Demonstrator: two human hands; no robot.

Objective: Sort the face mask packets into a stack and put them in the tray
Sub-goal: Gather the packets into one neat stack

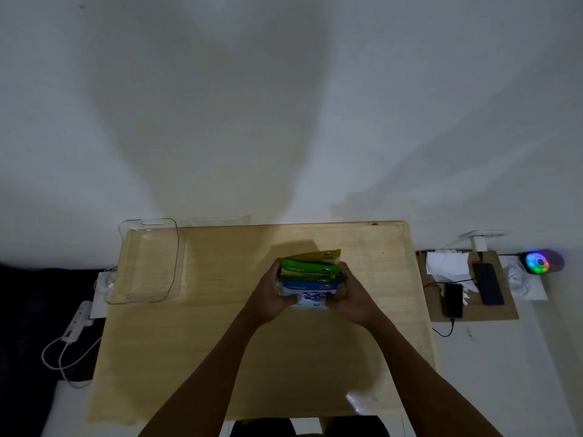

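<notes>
A fanned bundle of face mask packets (310, 274) sits between both my hands above the middle of the wooden table (220, 342): a yellow one at the back, then a green one, another yellow, and a blue-and-white one in front. My left hand (271, 294) grips the bundle's left side with the thumb on the front packet. My right hand (350, 294) grips its right side. The clear plastic tray (148, 263) stands empty at the table's far left corner, well apart from the packets.
The table backs onto a white wall. Left of it lie a white power strip (79, 320) and cables. To the right, a brown board (473, 288) holds two dark phones, white paper and a cable, beside a glowing multicoloured gadget (541, 261).
</notes>
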